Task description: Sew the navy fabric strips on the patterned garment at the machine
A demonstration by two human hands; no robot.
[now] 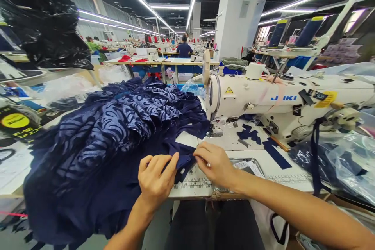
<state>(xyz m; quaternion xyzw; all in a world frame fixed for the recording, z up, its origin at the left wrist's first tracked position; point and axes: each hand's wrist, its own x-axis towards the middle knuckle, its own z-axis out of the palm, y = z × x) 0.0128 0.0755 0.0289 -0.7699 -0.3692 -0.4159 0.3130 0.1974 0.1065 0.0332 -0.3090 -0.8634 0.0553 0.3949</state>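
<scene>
While the right hand [215, 164] is pinching the edge of the cloth [117, 144] between its thumb and fingertips, the left hand [158, 175] is lying over the same cloth just beside it, near the front edge of the table [181, 193]. The right fingertips are closing together on the cloth, with no gap showing between them; the left fingers are bending loosely over it, and whether they are gripping a fold cannot be told.

The cloth is navy, with a paler leafy or looping pattern on its gathered part. It is heaping across the left of the table, hanging over the front edge and reaching the needle end of the white sewing machine [254, 93]. A printed ruler [196, 184] is running along the table edge, partly passing under the cloth and below the right hand. Beyond that hand, a metal tray [259, 166] is holding paper labels [252, 167]. Small navy scraps [249, 134] are lying beneath the machine arm, and a longer strip [277, 154] is resting on the table to their right. Clear bags [351, 160] are crowding the right end. A black bag [47, 23] is hanging at upper left, and a person [184, 48] is sitting farther back among other tables.
</scene>
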